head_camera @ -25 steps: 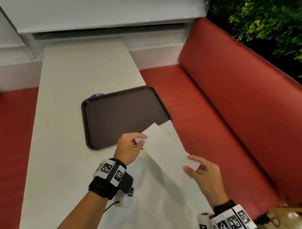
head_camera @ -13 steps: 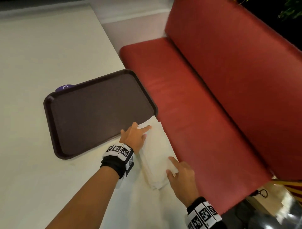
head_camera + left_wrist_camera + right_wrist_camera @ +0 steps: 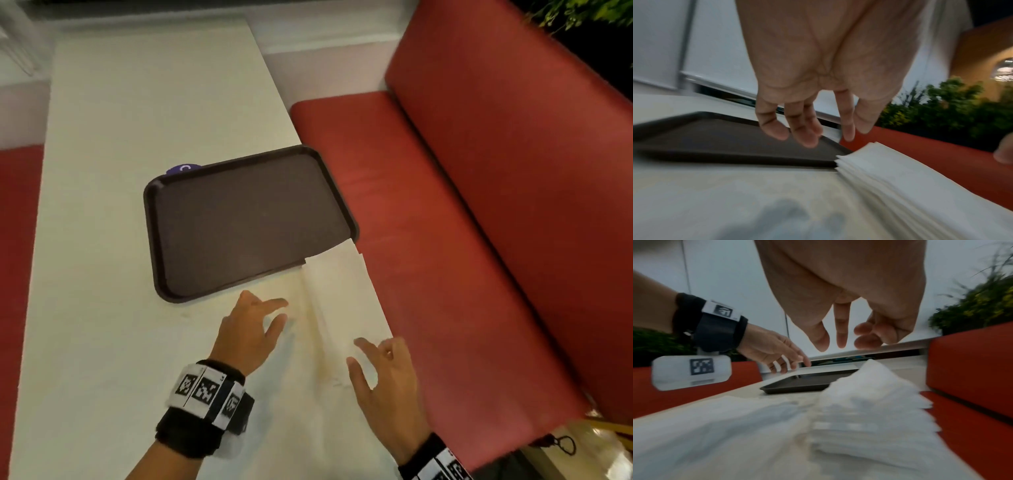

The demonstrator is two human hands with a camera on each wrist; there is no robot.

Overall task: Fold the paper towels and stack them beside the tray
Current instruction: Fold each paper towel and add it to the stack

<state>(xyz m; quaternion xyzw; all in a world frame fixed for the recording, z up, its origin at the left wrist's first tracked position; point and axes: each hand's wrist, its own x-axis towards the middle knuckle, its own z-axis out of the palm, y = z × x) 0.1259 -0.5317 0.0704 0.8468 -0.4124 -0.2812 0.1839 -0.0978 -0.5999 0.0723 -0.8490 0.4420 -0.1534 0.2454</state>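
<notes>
Both our hands had lifted off the stack of folded paper towels [image 3: 337,301] since half a second before. Our left hand [image 3: 248,334] hovered with loosely spread fingers, holding nothing; our right hand [image 3: 385,383] likewise hung relaxed. We saw the stack on the counter [image 3: 102,308], touching the brown tray's [image 3: 246,219] near right corner.

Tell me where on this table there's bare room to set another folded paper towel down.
Bare table lies left of the tray and beyond it. The tray holds nothing. It is crowded near the bench-side edge: the paper towel stack touches the tray's corner, with the left hand and right hand beside it.
</notes>
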